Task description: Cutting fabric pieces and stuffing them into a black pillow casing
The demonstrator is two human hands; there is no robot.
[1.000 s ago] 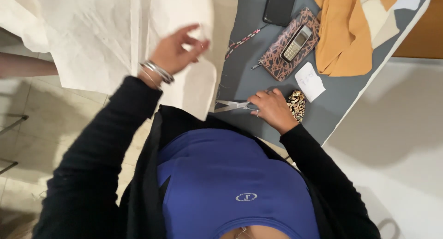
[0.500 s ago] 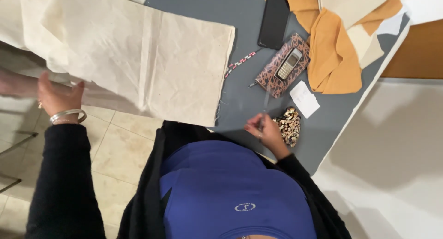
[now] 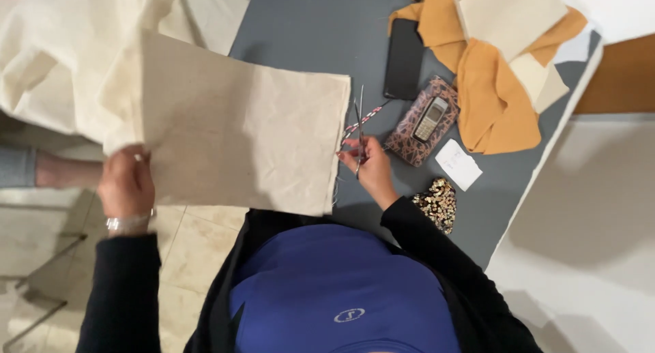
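Note:
My left hand (image 3: pixel 127 184) grips the lower left corner of a large cream cloth (image 3: pixel 232 141) and holds it stretched flat over the grey table (image 3: pixel 307 32). My right hand (image 3: pixel 369 163) holds a pair of scissors (image 3: pixel 357 124), blades pointing away from me, right at the cloth's right edge. The blades look slightly apart beside that edge.
On the table lie a black phone (image 3: pixel 404 58), a patterned pouch (image 3: pixel 417 124) with a small keypad phone (image 3: pixel 431 118) on it, mustard fabric (image 3: pixel 491 100) with cream pieces (image 3: pixel 508 15), a white paper slip (image 3: pixel 458 164) and a spotted item (image 3: pixel 437 201). Someone's foot (image 3: pixel 65 170) is at left.
My left hand pulled the cloth out flat and now grips its corner. My right hand picked up the scissors from the table edge and brought them to the cloth's right edge.

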